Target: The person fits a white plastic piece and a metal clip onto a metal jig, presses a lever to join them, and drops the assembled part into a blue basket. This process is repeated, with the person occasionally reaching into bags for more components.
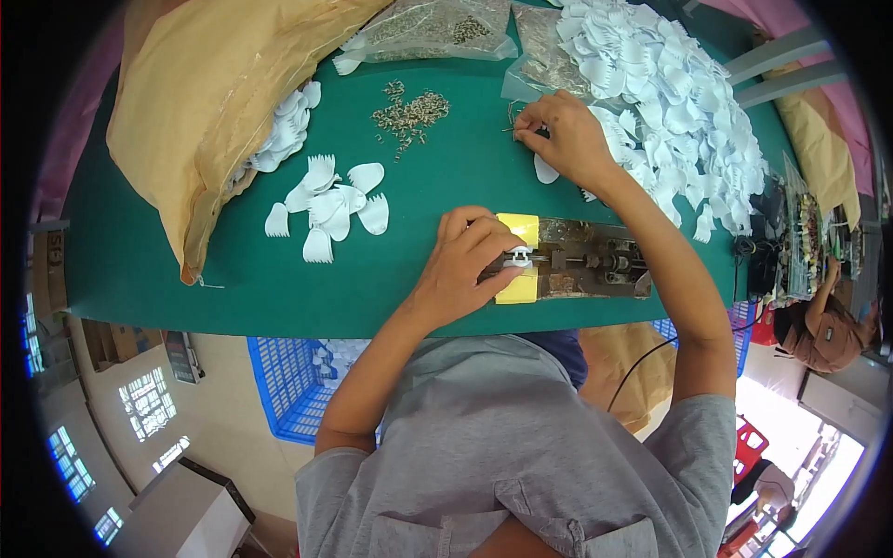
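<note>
White plastic clip part point(520, 257), pinched narrowly between thumb and fingertips of the worker's left hand point(454, 260), at the yellow-faced end of a metal bench fixture point(581, 256). Right hand point(567, 135), farther up and rightward: thumb and forefinger close together; whether they hold anything, I cannot tell. Progress, by judgement: one part is in work and much remains, since toothed white pieces point(642, 102) lie heaped right of the right fingers, a smaller cluster point(321, 206) left of the left fingers, and tiny metal parts point(412, 113) left of the right fingertips. Whether white pieces in the blue basket point(270, 386), below the left hand, are finished, I cannot tell. Room: green tabletop point(400, 265) lies open between left fingers and cluster; its near edge runs close below the left wrist, while the right forearm crowds the fixture's right end.
</note>
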Demonstrator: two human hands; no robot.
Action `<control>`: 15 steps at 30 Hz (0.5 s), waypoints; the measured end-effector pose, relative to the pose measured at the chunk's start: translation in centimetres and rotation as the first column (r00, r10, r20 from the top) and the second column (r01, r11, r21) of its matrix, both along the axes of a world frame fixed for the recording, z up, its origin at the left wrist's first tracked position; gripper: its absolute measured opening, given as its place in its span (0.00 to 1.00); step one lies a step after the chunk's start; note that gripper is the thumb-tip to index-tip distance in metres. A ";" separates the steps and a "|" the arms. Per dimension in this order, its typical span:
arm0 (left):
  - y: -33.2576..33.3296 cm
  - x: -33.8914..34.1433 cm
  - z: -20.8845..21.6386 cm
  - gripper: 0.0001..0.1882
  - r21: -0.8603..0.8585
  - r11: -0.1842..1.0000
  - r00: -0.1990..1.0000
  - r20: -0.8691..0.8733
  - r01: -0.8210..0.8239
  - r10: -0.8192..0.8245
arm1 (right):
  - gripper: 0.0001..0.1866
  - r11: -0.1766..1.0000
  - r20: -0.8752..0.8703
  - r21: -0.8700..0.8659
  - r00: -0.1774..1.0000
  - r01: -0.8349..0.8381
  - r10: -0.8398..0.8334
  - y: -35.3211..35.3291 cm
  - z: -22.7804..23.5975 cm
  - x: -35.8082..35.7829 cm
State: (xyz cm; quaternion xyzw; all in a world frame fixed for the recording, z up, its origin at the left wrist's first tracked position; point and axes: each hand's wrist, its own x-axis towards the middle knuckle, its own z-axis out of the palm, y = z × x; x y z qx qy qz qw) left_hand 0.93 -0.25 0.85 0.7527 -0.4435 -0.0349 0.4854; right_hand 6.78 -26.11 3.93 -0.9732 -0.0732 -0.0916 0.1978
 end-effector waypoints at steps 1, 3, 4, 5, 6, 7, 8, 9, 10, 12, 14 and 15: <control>0.1 0.0 0.0 0.18 0.001 1.000 1.000 0.005 0.007 -0.007 | 0.07 1.000 -0.055 -0.017 0.998 0.025 -0.026 0.5 0.2 0.2; 0.1 0.1 -0.2 0.18 -0.011 1.000 1.000 0.000 0.006 -0.006 | 0.07 1.000 -0.034 0.003 0.999 0.029 -0.029 0.7 -0.5 1.1; 0.1 0.1 -0.2 0.18 -0.019 1.000 1.000 -0.002 0.012 -0.012 | 0.07 0.999 -0.010 0.027 0.999 0.041 -0.040 0.7 -0.8 1.4; 0.2 0.1 -0.2 0.18 -0.021 1.000 1.000 -0.001 0.010 -0.010 | 0.07 0.999 -0.009 0.024 0.999 0.038 -0.038 0.6 -1.1 1.5; 0.2 0.1 -0.2 0.18 -0.024 1.000 1.000 -0.010 0.013 -0.013 | 0.07 1.000 -0.015 0.020 1.000 -0.010 0.010 0.5 -1.1 1.6; 0.1 0.0 -0.1 0.18 -0.026 1.000 1.000 -0.019 0.016 -0.016 | 0.06 0.998 -0.021 0.016 0.998 -0.058 0.059 0.4 -1.1 1.7; 0.0 0.0 -0.1 0.18 -0.027 1.000 1.000 -0.018 0.011 -0.011 | 0.06 0.998 -0.020 0.014 0.998 -0.063 0.064 0.1 -1.0 2.0; 0.0 0.0 0.0 0.18 -0.030 0.999 1.000 -0.013 0.016 -0.016 | 0.06 0.994 -0.048 -0.024 0.993 -0.110 0.109 0.0 -0.7 2.2; -0.1 0.0 0.0 0.18 -0.033 0.999 1.000 -0.008 0.022 -0.022 | 0.06 0.986 -0.077 -0.061 0.986 -0.156 0.151 -0.2 -0.6 2.5; -0.1 0.0 -0.2 0.18 -0.034 0.999 1.000 -0.010 0.027 -0.028 | 0.06 0.960 -0.094 -0.185 0.976 -0.211 0.196 0.0 -0.7 3.3; -0.1 0.0 -0.3 0.18 -0.036 0.998 0.999 -0.015 0.041 -0.042 | 0.06 0.917 -0.121 -0.306 0.966 -0.257 0.230 0.2 -0.9 3.2; -0.1 -0.1 -0.4 0.18 -0.033 0.999 0.999 -0.024 0.025 -0.026 | 0.06 0.915 -0.020 -0.310 0.964 -0.257 0.264 0.6 -0.6 2.9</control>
